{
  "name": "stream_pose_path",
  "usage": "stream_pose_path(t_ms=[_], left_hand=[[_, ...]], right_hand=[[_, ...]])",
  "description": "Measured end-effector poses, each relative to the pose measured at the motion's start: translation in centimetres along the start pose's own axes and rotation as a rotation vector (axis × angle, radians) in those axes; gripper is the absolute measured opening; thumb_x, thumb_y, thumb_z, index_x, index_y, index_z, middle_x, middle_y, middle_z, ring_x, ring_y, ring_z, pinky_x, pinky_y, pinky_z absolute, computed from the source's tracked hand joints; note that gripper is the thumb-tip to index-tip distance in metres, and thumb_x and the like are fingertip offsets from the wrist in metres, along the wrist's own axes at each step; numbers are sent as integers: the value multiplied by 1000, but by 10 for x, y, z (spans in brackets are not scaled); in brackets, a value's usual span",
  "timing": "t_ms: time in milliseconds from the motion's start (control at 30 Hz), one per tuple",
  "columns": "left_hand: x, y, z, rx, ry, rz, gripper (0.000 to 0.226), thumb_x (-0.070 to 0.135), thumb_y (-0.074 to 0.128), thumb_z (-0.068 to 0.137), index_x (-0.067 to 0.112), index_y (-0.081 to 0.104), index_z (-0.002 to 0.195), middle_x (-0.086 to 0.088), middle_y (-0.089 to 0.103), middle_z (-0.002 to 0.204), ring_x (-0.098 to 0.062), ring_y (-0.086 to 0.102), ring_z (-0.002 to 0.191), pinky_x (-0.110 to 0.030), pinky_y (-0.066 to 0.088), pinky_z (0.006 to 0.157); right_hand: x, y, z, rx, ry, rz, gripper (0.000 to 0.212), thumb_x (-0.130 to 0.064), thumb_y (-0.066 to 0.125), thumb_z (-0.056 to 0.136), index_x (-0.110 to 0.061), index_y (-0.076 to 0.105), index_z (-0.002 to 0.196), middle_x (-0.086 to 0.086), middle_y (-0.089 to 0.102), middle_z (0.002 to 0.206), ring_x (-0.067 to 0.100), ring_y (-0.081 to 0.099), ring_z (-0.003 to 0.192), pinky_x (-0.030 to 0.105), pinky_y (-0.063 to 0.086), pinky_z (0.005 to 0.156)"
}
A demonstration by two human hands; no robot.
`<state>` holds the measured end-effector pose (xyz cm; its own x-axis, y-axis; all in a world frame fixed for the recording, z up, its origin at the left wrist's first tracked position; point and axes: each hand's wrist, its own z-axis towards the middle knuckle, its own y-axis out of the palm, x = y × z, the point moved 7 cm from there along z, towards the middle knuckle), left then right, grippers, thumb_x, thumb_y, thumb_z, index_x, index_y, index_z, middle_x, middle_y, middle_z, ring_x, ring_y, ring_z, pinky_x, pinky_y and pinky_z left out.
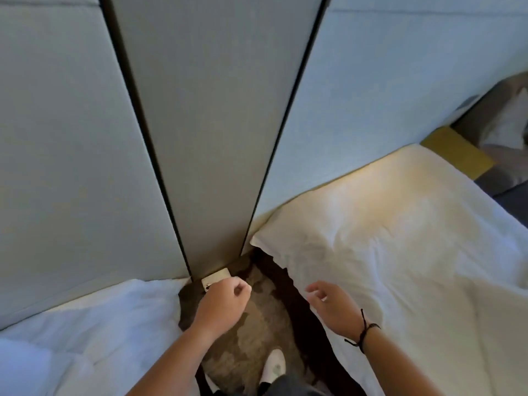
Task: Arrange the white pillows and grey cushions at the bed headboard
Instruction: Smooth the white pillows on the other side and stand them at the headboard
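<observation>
Head view puts you in the narrow gap between two beds, looking down at patterned carpet (251, 332) in the lower centre of the frame. Your left hand (221, 302) is curled loosely, fingers bent inward near a small pale plate (216, 277) at the foot of the wall panel; whether it grips anything you cannot tell, since the knuckles hide the palm. Your right hand (333, 305), with a dark cord bracelet (363, 332) at the wrist, is spread half open and empty, just at the edge of a white pillow (357, 224) that lies flat along the padded headboard (400, 95) on the right-hand bed. The pillow's corner overhangs the mattress edge toward the gap. White bedding (94, 324) fills the lower left. At the far right edge, something grey and white (503, 124) sits beyond a yellow strip (457, 155), too blurred to identify, perhaps a cushion. No writing is legible anywhere. A white shoe (274, 364) shows below.
</observation>
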<state>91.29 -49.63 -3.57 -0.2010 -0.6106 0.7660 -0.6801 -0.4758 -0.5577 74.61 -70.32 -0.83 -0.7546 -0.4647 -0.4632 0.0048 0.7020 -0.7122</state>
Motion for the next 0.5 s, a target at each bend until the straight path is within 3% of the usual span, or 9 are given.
stream_pose_path(t_ms=[100, 233, 500], left_hand=[[27, 27, -1, -45, 67, 68, 24, 48, 50, 91, 39, 62, 73, 28, 64, 71, 6, 61, 69, -22, 48, 51], [60, 59, -5, -86, 104, 156, 27, 47, 51, 90, 33, 65, 73, 26, 65, 71, 5, 61, 68, -28, 54, 55], [163, 183, -27, -190, 229, 244, 27, 48, 50, 91, 34, 64, 72, 17, 66, 69, -2, 61, 68, -28, 51, 59]], right_hand=[[46, -11, -28, 68, 81, 87, 6, -41, 57, 92, -44, 59, 97, -18, 66, 86, -3, 62, 77, 18, 45, 68], [101, -20, -63, 107, 152, 165, 17, -45, 57, 90, -39, 63, 106, -19, 67, 87, -5, 62, 74, 13, 41, 63], [224, -64, -126, 258, 190, 324, 20, -40, 59, 92, -32, 62, 110, -15, 63, 90, 0, 60, 79, 18, 45, 66]])
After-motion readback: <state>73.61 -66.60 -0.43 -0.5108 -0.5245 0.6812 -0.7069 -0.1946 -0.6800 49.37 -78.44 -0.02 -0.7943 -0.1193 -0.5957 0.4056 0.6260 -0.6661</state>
